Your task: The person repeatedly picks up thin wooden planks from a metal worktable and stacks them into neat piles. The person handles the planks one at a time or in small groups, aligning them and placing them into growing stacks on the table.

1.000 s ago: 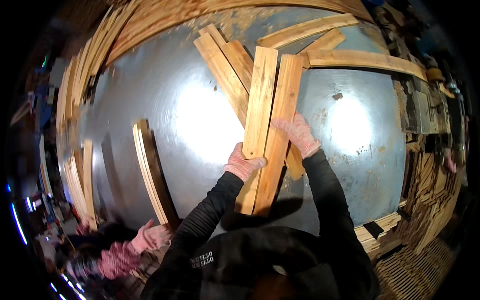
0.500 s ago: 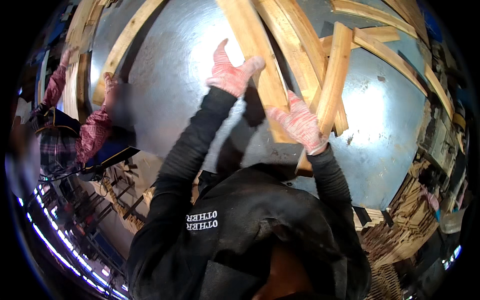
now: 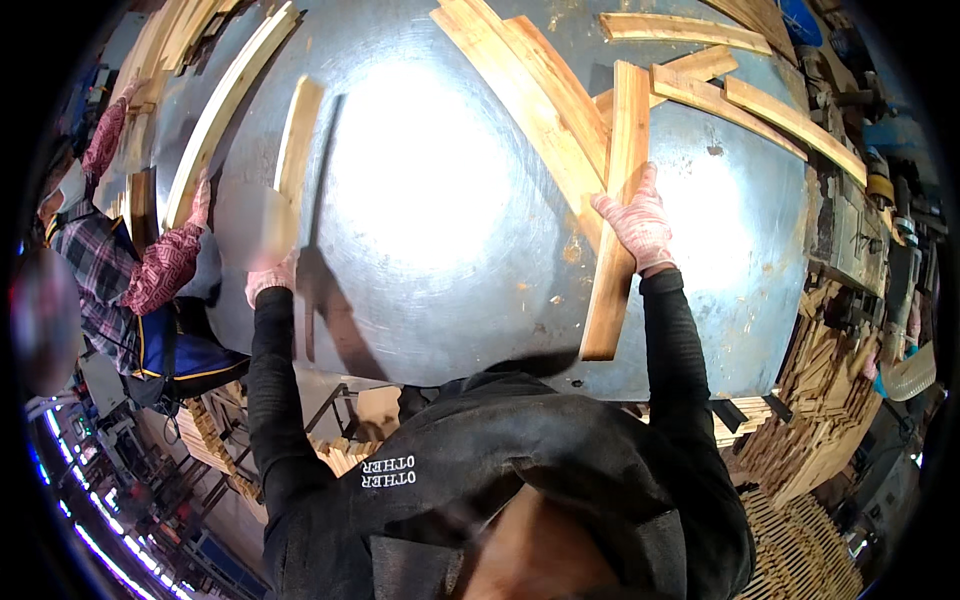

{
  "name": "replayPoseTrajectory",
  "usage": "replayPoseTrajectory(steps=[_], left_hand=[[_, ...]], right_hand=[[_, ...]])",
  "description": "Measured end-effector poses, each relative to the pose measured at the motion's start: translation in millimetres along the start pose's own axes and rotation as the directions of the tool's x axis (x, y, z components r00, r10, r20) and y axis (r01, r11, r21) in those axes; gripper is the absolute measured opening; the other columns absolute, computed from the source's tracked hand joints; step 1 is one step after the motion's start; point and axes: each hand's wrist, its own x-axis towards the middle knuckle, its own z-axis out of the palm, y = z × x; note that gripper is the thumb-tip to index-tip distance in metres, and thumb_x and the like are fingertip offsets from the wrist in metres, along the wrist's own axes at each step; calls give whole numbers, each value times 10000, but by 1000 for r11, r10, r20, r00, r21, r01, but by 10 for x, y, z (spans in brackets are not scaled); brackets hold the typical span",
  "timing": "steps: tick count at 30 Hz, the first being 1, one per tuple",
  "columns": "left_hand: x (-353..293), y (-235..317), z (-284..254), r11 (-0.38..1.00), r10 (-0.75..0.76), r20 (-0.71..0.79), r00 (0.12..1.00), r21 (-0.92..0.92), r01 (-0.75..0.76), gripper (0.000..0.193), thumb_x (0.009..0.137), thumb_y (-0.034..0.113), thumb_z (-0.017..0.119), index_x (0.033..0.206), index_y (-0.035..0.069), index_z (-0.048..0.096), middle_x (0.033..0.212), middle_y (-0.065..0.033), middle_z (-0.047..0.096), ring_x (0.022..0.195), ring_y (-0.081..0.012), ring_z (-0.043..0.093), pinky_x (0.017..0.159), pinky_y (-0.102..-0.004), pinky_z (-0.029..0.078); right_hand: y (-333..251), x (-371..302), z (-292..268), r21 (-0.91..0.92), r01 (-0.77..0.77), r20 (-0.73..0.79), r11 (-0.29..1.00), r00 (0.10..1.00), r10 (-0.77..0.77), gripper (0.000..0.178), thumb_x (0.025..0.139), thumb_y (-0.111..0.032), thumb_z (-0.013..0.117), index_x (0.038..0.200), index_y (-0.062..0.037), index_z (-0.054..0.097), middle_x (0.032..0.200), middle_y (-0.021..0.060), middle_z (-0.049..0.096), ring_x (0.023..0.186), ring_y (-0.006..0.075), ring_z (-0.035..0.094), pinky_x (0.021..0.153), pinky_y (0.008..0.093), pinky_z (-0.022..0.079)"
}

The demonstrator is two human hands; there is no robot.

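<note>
My left hand (image 3: 272, 279), in a red-and-white knit glove, is at the left of the metal table (image 3: 430, 320). It grips the near end of a wooden plank (image 3: 300, 130), whose shadow falls apart from it; a blurred patch hides part of the fingers. My right hand (image 3: 640, 228), gloved alike, is closed around another wooden plank (image 3: 606, 300), thumb on its left side and fingers on its right. That plank points toward me and crosses over the near ends of two slanting planks (image 3: 520, 90).
More planks (image 3: 740, 112) lie at the far right. At the left, a co-worker's gloved hand (image 3: 200, 200) touches a long plank (image 3: 235, 105). Stacked wood pieces (image 3: 825, 400) stand beyond the table's right near edge, beside machinery (image 3: 850, 235).
My left hand has moved from the middle to the left, and a plank is now in it. My right hand has closed on the crossing plank. The wide middle plank has left its place.
</note>
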Motion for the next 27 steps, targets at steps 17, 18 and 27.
replayPoseTrajectory(steps=[17,18,27], left_hand=[[-1024,3304,843,104,651,218,727,-975,199,646,782,253,781,1241,-103,499,1069,-155,663,912,-211,660,821,-322,534],[-980,3221,820,31,690,302,658,-920,390,537,787,183,772,1199,-74,543,1014,-129,675,882,-196,657,798,-313,535],[-967,2300,792,182,473,193,860,-976,119,487,853,281,714,1186,-23,531,1059,-108,626,904,-167,599,798,-298,502]], right_hand=[[132,-109,358,960,-266,271,83,823,-499,896,834,-288,733,1515,-14,220,1305,178,525,1129,225,571,931,340,505],[158,-91,340,921,-388,328,-25,809,-488,773,842,-336,725,1442,-20,353,1086,149,612,898,207,651,778,351,567],[-745,-155,243,893,-194,295,407,934,-202,862,824,-143,717,1511,-67,203,1211,200,567,1063,301,616,909,376,547]])
